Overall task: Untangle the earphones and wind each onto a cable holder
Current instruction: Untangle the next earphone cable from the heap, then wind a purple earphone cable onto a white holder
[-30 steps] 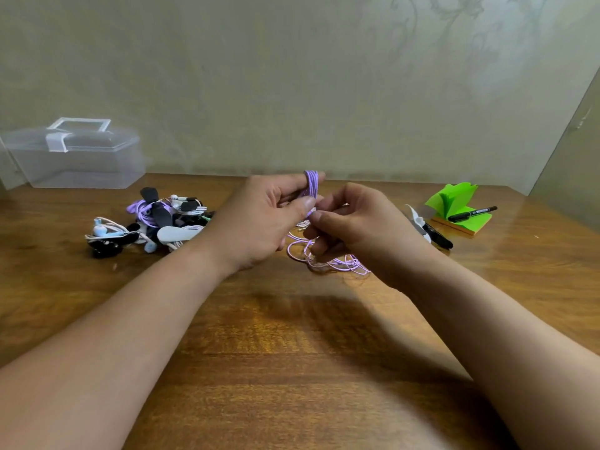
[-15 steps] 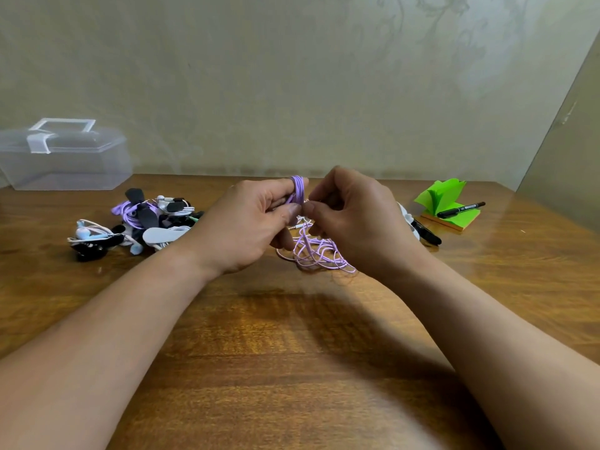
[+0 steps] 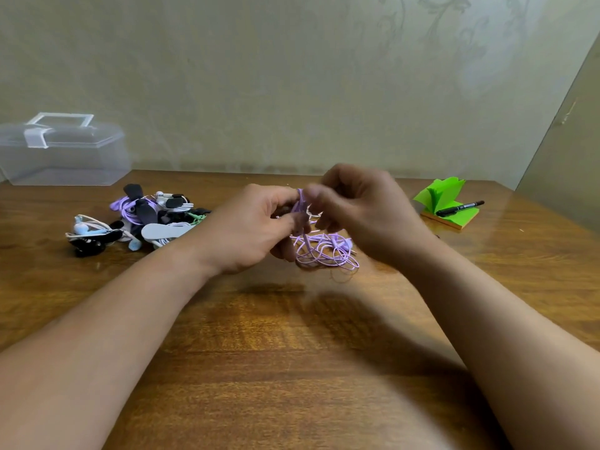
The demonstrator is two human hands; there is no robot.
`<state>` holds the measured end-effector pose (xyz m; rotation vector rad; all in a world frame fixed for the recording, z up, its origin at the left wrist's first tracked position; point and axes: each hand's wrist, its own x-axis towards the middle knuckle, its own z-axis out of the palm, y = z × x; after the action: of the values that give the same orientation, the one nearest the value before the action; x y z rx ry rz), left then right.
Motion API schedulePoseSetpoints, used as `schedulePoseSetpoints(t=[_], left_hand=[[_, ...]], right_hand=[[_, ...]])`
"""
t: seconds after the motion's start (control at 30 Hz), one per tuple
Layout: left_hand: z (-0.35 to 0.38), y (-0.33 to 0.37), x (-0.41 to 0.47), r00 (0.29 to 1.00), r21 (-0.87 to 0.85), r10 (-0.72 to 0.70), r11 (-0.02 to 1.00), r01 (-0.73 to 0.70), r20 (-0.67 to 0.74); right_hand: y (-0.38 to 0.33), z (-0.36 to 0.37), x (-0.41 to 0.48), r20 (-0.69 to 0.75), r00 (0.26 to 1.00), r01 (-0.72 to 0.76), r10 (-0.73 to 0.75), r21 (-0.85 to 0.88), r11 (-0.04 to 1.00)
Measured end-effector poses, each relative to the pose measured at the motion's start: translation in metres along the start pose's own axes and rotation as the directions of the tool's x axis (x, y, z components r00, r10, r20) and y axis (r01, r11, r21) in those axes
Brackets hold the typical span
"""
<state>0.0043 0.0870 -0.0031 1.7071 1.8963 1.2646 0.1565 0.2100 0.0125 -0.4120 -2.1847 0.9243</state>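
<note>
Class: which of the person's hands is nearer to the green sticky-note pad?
Right. The right hand sits left of the green sticky-note pad in view, apart from it; the left hand lies farther left.

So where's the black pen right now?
In the head view, the black pen lies at the far right of the wooden table, resting on the green sticky-note pad, to the right of the person's right hand.
</note>
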Motion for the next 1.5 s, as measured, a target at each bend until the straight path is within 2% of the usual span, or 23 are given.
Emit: schedulePoseSetpoints(t=[0.1, 0.17, 0.2, 0.3, 0.37, 0.53, 0.63, 1.0, 1.2, 1.4, 1.5], left_hand=[[0.000, 0.000, 0.002, 0.998, -0.112, -0.064, 0.992, 0.062, -0.016], [0.001, 0.000, 0.001, 0.998, -0.106, -0.062, 0.993, 0.060, -0.015], [0.001, 0.000, 0.000, 0.999, -0.102, -0.053, 0.993, 0.052, -0.011], [0.001, 0.001, -0.001, 0.999, -0.080, -0.048, 0.996, 0.047, -0.008], [0.000, 0.001, -0.001, 0.999, -0.056, -0.054, 0.997, 0.054, -0.007], [-0.002, 0.003, -0.002, 0.999, -0.016, -0.044, 0.999, 0.044, 0.009], [-0.002, 0.002, -0.001, 0.999, 0.014, -0.042, 0.999, 0.041, 0.017], [0.000, 0.005, -0.004, 0.999, 0.044, -0.027, 0.999, 0.028, -0.018], [-0.001, 0.006, -0.004, 1.000, 0.050, -0.024, 0.998, 0.025, -0.015], [-0.004, 0.008, -0.002, 0.999, -0.091, -0.035, 0.995, 0.031, -0.040], [-0.007, 0.009, 0.000, 0.994, -0.241, -0.069, 0.969, 0.045, -0.089]], right_hand=[[0.008, -0.029, 0.011, -0.203, 0.972, -0.111, 0.115, 0.031, 0.993], [0.018, -0.050, 0.016, -0.321, 0.934, -0.180, 0.157, -0.044, 0.983], [0.024, -0.056, 0.018, -0.336, 0.925, -0.221, 0.174, -0.106, 0.970], [0.040, -0.062, 0.021, -0.267, 0.935, -0.328, 0.235, -0.390, 0.861], [0.044, -0.057, 0.020, -0.213, 0.944, -0.330, 0.252, -0.563, 0.758], [0.048, -0.048, 0.019, -0.117, 0.946, -0.284, 0.303, -0.749, 0.599], [0.051, -0.046, 0.020, -0.123, 0.948, -0.275, 0.292, -0.776, 0.568], [0.053, -0.043, 0.020, -0.085, 0.973, -0.194, 0.215, -0.803, 0.564], [0.046, -0.038, 0.019, -0.064, 0.956, -0.216, 0.288, -0.817, 0.535], [0.038, -0.036, 0.017, -0.046, 0.949, -0.215, 0.311, -0.816, 0.537], [0.034, -0.039, 0.016, -0.059, 0.946, -0.245, 0.318, -0.771, 0.588]])
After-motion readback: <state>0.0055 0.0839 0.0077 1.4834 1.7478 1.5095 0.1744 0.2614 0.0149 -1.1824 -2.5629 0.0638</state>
